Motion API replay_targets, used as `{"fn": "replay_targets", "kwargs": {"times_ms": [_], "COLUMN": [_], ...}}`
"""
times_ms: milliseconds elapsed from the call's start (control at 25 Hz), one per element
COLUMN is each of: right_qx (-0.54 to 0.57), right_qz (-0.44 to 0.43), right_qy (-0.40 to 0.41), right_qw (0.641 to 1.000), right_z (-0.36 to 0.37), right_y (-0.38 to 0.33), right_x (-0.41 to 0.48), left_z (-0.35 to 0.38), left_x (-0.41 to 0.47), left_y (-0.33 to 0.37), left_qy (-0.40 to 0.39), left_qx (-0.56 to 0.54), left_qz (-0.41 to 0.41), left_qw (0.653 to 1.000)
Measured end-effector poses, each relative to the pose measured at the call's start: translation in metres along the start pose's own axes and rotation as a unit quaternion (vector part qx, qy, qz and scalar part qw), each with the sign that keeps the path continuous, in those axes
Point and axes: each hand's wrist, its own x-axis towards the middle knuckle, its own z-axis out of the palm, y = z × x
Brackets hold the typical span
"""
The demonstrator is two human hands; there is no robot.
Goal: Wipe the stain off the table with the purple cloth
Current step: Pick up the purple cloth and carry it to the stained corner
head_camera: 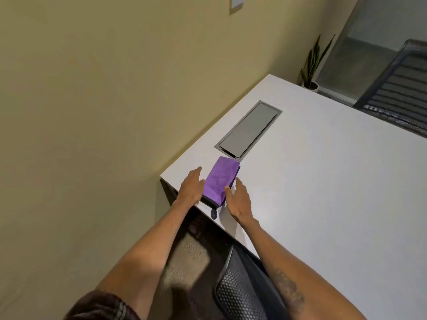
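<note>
A folded purple cloth with a dark edge and a small dark loop lies on the white table, near its left corner. My left hand rests against the cloth's left side, fingers straight and apart. On the cloth's right side sits my right hand, its thumb touching the cloth's near edge. Neither hand is closed around the cloth. No stain shows on the table surface.
A grey rectangular cable hatch is set into the table just beyond the cloth. A black mesh chair stands under the near edge, another chair at the far right. A potted plant stands by the wall.
</note>
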Motion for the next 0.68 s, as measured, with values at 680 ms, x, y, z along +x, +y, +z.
{"fn": "replay_targets", "kwargs": {"times_ms": [680], "right_qx": [0.236], "right_qz": [0.158], "right_qy": [-0.015], "right_qw": [0.959], "right_z": [0.005], "right_y": [0.027], "right_x": [0.033], "left_z": [0.037], "left_x": [0.028], "left_y": [0.003], "left_qy": [-0.079], "left_qx": [-0.276], "left_qz": [-0.17], "left_qw": [0.943]}}
